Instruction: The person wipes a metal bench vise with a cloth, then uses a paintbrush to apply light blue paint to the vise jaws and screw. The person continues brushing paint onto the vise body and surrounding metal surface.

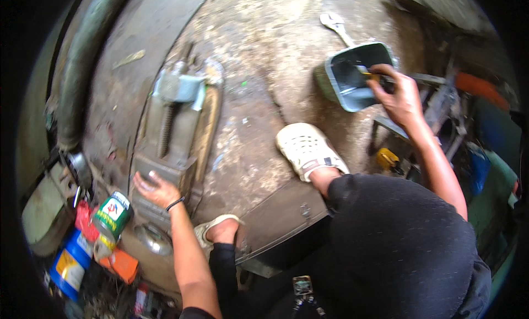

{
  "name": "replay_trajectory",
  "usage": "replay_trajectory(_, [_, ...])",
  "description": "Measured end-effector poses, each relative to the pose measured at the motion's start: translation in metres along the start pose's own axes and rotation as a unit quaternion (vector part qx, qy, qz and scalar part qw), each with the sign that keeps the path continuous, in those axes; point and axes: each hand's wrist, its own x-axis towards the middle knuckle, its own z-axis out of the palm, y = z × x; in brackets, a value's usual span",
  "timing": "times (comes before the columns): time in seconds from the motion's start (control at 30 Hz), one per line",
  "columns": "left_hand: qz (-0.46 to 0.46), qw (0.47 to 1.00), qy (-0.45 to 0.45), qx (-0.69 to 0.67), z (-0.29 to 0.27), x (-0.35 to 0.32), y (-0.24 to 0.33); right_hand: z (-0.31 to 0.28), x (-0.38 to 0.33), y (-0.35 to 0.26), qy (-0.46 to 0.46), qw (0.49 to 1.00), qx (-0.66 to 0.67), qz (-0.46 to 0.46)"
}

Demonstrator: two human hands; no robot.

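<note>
Stained floor spreads beneath us in the head view. Toward its far right edge, our right hand pinches a small yellow thing over the mouth of a grey bin. Our left hand, farther from the bin, is loosely open and visibly empty at the near end of a vise, whose long screw points away from us; we cannot tell whether they touch.

glossy plastic-looking container, worn metal vise, rough concrete-like floor, matt foam-like clog, matt cloth trousers

hands — two | clogs — two | vise: one | bin: one | wrench: one | green can: one
</note>
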Motion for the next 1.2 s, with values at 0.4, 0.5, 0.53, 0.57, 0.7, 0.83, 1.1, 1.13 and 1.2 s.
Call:
replay_trajectory(0.4, [-0.003, 0.999, 0.035, 0.033, -0.002, -0.003, 0.004, -0.019, -0.025, 0.026, 0.163, 0.865, 0.399, 0.258])
replay_trajectory(0.5, [0.031, 0.997, 0.046, 0.046, 0.000, -0.002, 0.002, -0.025, -0.026, 0.031, 0.170, 0.831, 0.475, 0.233])
replay_trajectory(0.53, [0.035, 0.996, 0.056, 0.052, 0.001, -0.003, 0.002, -0.031, -0.027, 0.030, 0.172, 0.857, 0.429, 0.228])
replay_trajectory(0.57, [0.041, 0.996, 0.056, 0.063, 0.001, -0.002, 0.001, -0.037, -0.028, 0.028, 0.163, 0.878, 0.396, 0.214])
replay_trajectory(0.7, [0.037, 0.996, 0.057, 0.055, 0.000, -0.003, -0.001, -0.052, -0.020, 0.010, 0.125, 0.975, 0.150, 0.107])
replay_trajectory(0.83, [0.040, 0.996, 0.063, 0.045, 0.001, -0.003, 0.001, -0.072, -0.015, -0.015, 0.062, 0.996, -0.035, -0.058])
replay_trajectory(1.1, [0.032, 0.996, 0.063, 0.053, -0.001, -0.003, 0.003, -0.103, -0.018, -0.044, 0.035, 0.996, -0.061, -0.061])
replay_trajectory(1.13, [0.033, 0.996, 0.062, 0.050, -0.001, -0.003, 0.003, -0.104, -0.019, -0.045, 0.047, 0.995, -0.055, -0.069])
replay_trajectory(1.2, [0.033, 0.996, 0.068, 0.049, -0.001, -0.003, 0.003, -0.102, -0.021, -0.044, 0.073, 0.995, -0.030, -0.053])
